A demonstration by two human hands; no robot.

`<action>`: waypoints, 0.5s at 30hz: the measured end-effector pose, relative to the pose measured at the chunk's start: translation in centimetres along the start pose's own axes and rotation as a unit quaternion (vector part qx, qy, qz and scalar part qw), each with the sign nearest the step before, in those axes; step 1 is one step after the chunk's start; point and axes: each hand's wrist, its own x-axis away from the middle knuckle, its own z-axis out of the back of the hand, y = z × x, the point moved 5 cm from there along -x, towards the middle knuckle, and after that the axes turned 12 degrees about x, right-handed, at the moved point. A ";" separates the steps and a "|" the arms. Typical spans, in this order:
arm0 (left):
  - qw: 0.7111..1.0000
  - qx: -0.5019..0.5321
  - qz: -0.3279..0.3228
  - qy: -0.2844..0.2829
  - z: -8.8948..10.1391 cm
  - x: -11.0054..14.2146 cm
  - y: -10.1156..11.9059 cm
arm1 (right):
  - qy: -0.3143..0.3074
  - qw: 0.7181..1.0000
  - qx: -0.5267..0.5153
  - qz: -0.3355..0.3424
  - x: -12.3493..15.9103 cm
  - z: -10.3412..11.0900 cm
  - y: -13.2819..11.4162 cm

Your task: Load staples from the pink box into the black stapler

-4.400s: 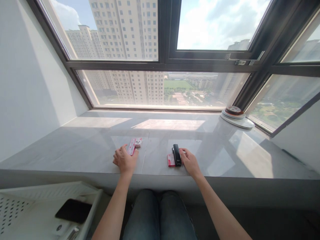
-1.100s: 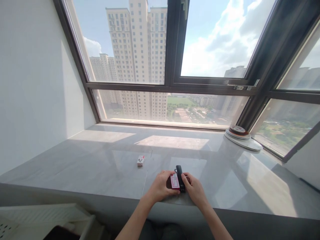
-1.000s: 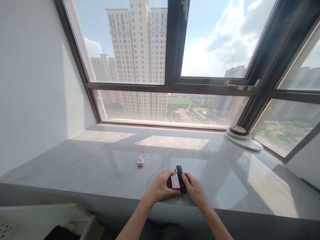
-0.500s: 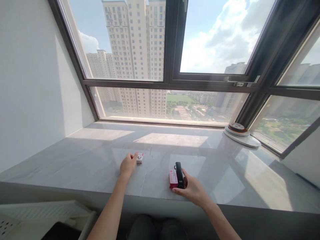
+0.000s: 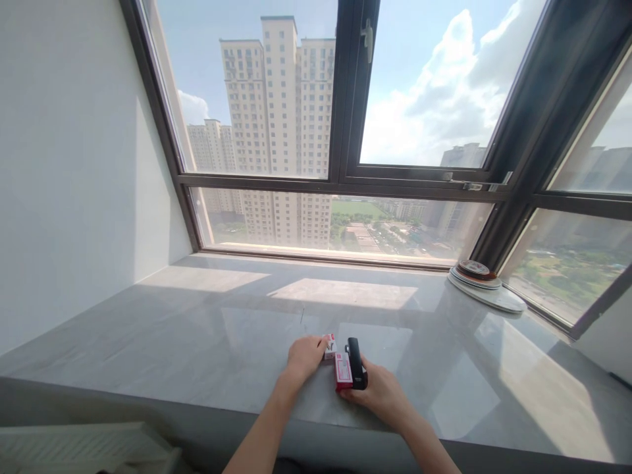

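My left hand (image 5: pixel 303 356) is closed on a small white and red box (image 5: pixel 329 346) and holds it just left of a red box (image 5: pixel 342 371) on the grey stone sill (image 5: pixel 197 329). A black stapler (image 5: pixel 355 363) lies right beside the red box. My right hand (image 5: pixel 378 395) rests at the near end of the stapler and red box, fingers curled against them.
A round stack of plates or discs (image 5: pixel 481 284) sits at the far right corner of the sill by the window frame (image 5: pixel 340 178). A white wall (image 5: pixel 74 164) closes the left side. A white object (image 5: pixel 89 447) lies below the sill at bottom left.
My left hand reached left to the small white and red box, took it and brought it right beside the red box. My right hand stayed at the stapler.
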 end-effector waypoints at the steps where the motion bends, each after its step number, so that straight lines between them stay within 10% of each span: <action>1: 1.000 0.000 -0.008 -0.009 -0.3 0.1 0.5 | -0.003 1.000 -0.002 0.003 -0.2 -0.1 -0.1; 15: 0.998 -0.052 0.003 -0.017 -1.3 1.4 2.3 | -0.003 1.000 -0.001 0.021 -0.4 -0.6 -0.4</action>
